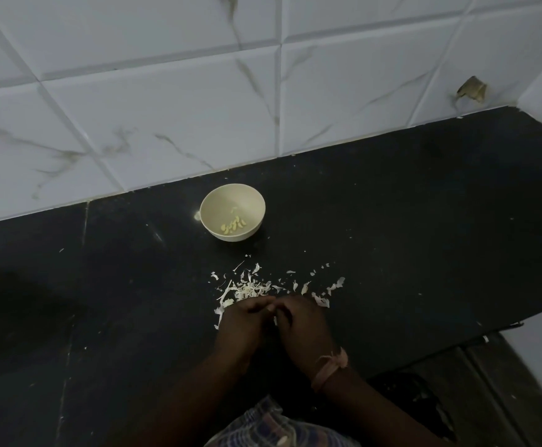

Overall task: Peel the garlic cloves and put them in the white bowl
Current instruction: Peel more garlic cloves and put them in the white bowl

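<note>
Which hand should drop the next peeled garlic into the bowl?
Probably the left hand. The bowl sits beyond the hands and a bit to the left, so the left has the shorter path. Both hands meet over the peels, and the right hand would reach across. Which hand holds the clove is hidden.

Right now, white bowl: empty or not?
Not empty. The white bowl stands upright on the black counter with a small cluster of peeled garlic cloves at its bottom, mostly bare inside.

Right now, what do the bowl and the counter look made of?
The small round cream-white bowl: probably matte plastic or melamine, with an even, dull surface. The black counter: likely polished stone, faintly speckled, with a soft sheen and a visible slab seam.
</note>
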{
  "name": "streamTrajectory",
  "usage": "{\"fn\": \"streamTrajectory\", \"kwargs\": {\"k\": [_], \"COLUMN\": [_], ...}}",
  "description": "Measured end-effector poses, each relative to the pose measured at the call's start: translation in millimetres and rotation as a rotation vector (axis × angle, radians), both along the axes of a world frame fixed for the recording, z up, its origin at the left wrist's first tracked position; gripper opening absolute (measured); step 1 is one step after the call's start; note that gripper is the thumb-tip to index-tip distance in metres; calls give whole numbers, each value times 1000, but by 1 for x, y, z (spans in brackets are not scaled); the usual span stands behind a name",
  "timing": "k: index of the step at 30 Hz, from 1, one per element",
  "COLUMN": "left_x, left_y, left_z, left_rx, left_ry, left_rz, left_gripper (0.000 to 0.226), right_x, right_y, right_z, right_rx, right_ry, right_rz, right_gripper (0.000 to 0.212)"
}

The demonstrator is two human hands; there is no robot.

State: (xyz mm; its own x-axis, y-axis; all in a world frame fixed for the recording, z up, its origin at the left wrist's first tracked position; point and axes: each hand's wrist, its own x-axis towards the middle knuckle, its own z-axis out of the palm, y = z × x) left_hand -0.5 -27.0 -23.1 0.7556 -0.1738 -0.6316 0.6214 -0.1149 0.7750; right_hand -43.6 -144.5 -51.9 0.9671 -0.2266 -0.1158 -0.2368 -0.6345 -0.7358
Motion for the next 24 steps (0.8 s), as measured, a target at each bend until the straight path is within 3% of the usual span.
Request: {"fn": "streamTrajectory", "kwargs": {"k": [6, 9, 15, 24], "left_x": [-1, -4, -7, -14], "left_y": [19, 24, 30, 33], "left_z": [2, 3, 20, 32], "left_rx": [-61, -25, 6, 83], "left_ry": [25, -89, -286, -415], "left_rz": [96, 59, 27, 133], "left_gripper": [17, 15, 12, 10], "right_x": [0, 2, 13, 20], "right_y": [16, 18, 23, 33], "right_z": [-1, 8, 31, 48], "right_rx": [486, 614, 679, 590], "right_ry": [57, 41, 21, 30], "right_rz": [-233, -310, -337, -324], "right_gripper": [22, 15, 9, 7]}}
